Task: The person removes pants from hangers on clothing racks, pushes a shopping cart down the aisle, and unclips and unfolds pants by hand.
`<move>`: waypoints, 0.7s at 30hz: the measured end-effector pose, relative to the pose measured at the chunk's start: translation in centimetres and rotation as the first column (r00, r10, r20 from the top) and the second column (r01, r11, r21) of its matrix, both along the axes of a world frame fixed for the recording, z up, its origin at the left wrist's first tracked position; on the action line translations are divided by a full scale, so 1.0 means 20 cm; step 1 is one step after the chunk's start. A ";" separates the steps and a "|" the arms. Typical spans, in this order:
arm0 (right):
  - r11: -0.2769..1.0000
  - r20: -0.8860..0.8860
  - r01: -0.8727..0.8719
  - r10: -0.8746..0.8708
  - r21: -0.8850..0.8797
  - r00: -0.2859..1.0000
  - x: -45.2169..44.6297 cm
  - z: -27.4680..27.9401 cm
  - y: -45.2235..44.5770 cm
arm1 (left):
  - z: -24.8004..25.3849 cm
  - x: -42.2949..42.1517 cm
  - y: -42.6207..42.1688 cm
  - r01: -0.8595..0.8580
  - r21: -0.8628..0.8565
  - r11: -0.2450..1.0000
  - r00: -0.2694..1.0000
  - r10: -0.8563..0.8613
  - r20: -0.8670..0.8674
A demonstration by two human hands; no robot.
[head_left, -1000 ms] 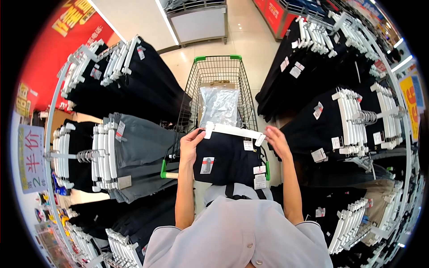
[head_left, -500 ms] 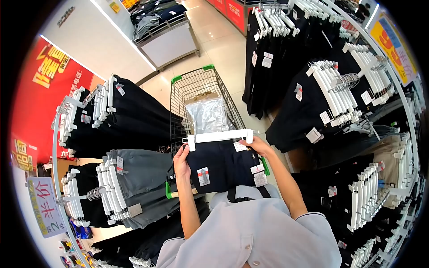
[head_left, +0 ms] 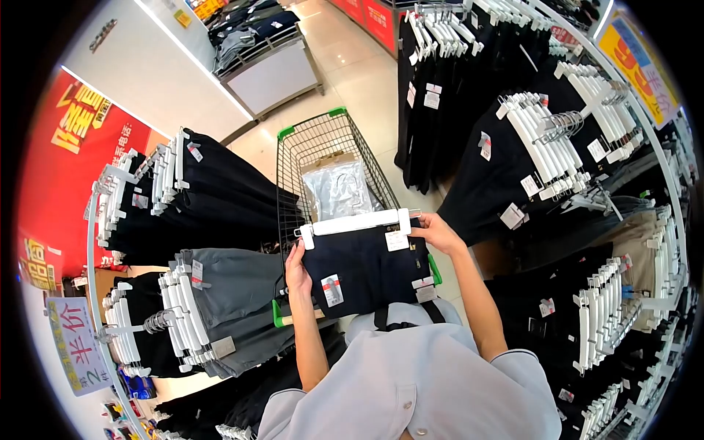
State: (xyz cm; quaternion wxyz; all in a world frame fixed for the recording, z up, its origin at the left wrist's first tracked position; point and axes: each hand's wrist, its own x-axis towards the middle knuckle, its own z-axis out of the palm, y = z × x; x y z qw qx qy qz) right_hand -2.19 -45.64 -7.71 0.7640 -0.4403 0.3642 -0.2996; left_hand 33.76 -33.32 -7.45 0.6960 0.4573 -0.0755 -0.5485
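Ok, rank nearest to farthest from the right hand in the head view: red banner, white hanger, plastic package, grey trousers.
1. White hanger, by the right hand
2. Plastic package, in cart
3. Grey trousers, left
4. Red banner, farther left

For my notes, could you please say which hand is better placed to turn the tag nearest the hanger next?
Probably the right hand: it is at the right end of the hanger, beside that tag, while the left hand is at the opposite edge of the garment.

Pants point(head_left: 363, 275) are super dark navy, hanger point(head_left: 356, 222) plain white, cart point(head_left: 373, 160) has bright green corners point(head_left: 286, 133), shirt point(head_left: 400, 367) pale grey, banner point(head_left: 66, 176) red and yellow.
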 end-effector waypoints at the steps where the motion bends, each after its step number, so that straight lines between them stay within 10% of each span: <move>1: 0.999 0.005 -0.040 0.040 0.023 0.999 -0.01 0.02 -0.01 | -0.01 0.01 0.00 0.002 0.000 1.000 1.000 -0.002 0.001; 21: 0.987 -0.266 0.088 -0.121 -0.133 0.956 0.04 0.19 0.06 | -0.08 0.08 -0.01 0.110 0.024 0.994 0.982 -0.112 0.151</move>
